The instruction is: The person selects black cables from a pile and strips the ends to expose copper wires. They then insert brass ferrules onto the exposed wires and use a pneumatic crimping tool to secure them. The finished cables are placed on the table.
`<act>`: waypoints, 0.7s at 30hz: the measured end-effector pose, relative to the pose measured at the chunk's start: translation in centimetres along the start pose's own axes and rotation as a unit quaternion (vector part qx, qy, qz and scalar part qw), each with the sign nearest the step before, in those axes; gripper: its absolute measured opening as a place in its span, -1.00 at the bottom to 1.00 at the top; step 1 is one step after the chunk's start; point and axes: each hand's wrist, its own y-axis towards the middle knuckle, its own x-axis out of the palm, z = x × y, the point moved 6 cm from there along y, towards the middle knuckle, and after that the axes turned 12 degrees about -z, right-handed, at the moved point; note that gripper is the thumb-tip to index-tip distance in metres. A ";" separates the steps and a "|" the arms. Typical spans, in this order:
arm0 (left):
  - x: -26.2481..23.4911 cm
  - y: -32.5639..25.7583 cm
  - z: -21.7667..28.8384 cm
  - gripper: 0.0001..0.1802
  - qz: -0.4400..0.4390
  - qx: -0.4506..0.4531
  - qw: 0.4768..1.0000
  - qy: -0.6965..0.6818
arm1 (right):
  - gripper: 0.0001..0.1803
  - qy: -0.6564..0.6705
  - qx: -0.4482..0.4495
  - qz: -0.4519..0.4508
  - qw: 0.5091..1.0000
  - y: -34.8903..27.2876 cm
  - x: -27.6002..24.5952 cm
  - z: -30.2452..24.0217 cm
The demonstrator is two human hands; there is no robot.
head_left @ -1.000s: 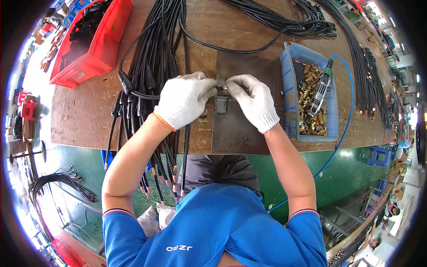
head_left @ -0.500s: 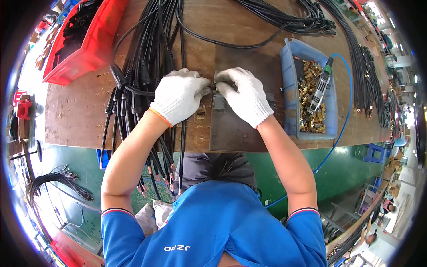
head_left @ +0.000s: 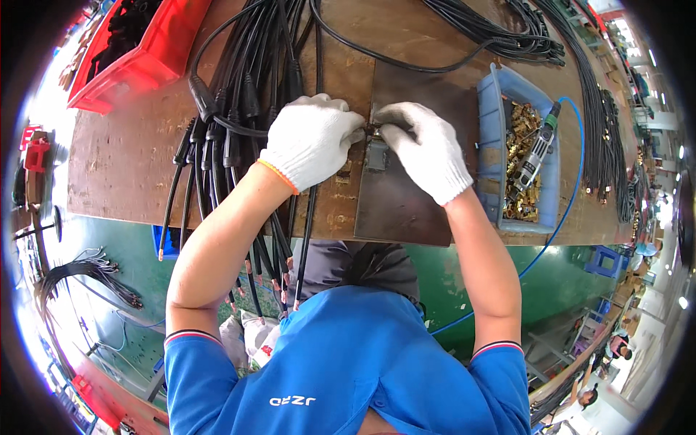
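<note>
The bench (head_left: 130, 167) was the broadest thing in view, brown and worn. A thick bundle of black cables (head_left: 243, 43) ran down its left part, the lower lengths hanging over the near edge. A dark flat plate (head_left: 406, 210) lay in front of the person. More black cables (head_left: 594, 123) trailed along the right side, and a bent bundle (head_left: 500, 36) lay at the far edge. A red bin (head_left: 163, 65) of black parts stood at far left, a blue bin (head_left: 491, 159) right of the plate.

Both gloved hands met over the plate: the left hand (head_left: 312, 134) was curled with its fingertips drawn together, the right hand (head_left: 428, 148) had thumb and forefinger nearly closed, a gap behind the tips. A power tool (head_left: 536, 156) rested in the blue bin, held by neither. A small metal block (head_left: 376, 156) sat on the plate just below the fingertips.

Many loose brass fittings (head_left: 522, 138) filled the blue bin, and bare copper ends (head_left: 285, 296) showed on the hanging cables, so much looked undone; tips on the right-hand cables were too small to judge as finished. Smallest, a metallic piece (head_left: 372, 130) lay between the fingertips; whether either hand gripped it could not be told.
</note>
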 end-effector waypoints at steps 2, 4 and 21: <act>0.1 -0.3 -0.6 -0.80 0.002 -0.013 1.000 -0.002 | -0.76 -0.012 -0.008 0.031 0.999 -1.1 -2.1 -1.2; 0.3 -0.5 -0.6 -0.79 0.003 -0.020 1.000 -0.001 | -0.74 -0.047 0.013 0.106 0.993 -3.5 -5.7 -0.5; 0.6 0.0 -0.8 -0.76 0.003 -0.017 1.000 -0.002 | -0.68 0.110 0.222 0.266 0.932 -11.2 -17.2 15.9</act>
